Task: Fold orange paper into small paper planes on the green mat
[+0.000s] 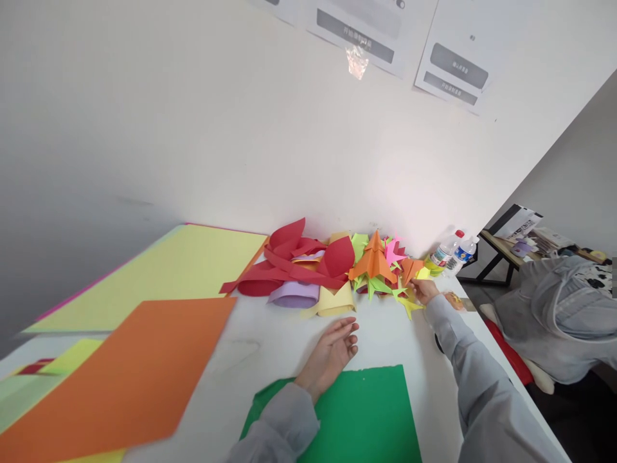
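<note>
My left hand hovers over the far edge of a green sheet of paper, fingers loosely curled and apart, holding nothing. Stretched out to the right, my right hand has its fingertips closed at a small orange folded paper piece at the end of a heap of paper crafts. Next to that hand lies a yellow paper star shape. An orange paper plane rests on top of the heap, with green and pink pointed paper shapes around it.
Red curled paper strips, a purple paper roll and a cream one lie along the wall. Large orange and pale yellow sheets cover the left. Two bottles stand back right; a seated person is beyond the table's edge.
</note>
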Demonstrator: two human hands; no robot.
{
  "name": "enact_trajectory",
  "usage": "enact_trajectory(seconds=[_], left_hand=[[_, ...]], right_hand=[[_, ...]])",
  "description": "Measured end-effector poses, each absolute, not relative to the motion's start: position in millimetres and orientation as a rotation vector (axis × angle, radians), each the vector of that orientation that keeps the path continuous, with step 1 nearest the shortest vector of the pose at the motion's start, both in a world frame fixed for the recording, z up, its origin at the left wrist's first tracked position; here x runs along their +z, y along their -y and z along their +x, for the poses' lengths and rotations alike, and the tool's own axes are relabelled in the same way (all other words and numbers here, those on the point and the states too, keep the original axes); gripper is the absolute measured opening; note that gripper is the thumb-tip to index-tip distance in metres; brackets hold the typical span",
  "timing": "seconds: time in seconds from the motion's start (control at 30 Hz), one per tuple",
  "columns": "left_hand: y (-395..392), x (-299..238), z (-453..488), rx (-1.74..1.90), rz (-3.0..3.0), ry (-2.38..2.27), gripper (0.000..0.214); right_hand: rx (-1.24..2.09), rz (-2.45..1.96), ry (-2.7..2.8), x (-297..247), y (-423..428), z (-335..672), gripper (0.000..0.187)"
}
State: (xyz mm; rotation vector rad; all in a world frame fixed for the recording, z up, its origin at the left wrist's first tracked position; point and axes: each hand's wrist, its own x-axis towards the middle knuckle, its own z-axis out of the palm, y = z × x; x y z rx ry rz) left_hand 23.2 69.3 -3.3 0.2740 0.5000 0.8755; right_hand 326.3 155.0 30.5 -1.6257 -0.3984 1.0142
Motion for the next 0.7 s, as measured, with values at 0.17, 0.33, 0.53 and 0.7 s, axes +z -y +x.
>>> enact_trajectory(seconds=[0.17, 0.33, 0.53, 0.7], left_hand=[[-71.1, -5.3, 23.6, 0.873, 0.267, -0.498, 0.015], [-72.2, -7.7, 25.3, 0.881, 0.272, -0.502, 0.017], [-70.7, -10.6, 26.4, 0.889, 0.345, -0.454, 0.023], [-70.1, -13.0, 25.8, 0.938, 0.556, -0.404, 0.046]], right_hand=[[0.816, -1.742, 0.537, 36.5, -145.0, 327.1, 0.033], [0.526, -1.751, 0.714, 45.4, -108.1, 318.1, 0.030], [0.211, -1.547, 1.228, 1.2, -21.0, 242.4, 0.025], [-0.091, -1.191, 2.035, -41.3, 0.5, 193.6, 0.026]])
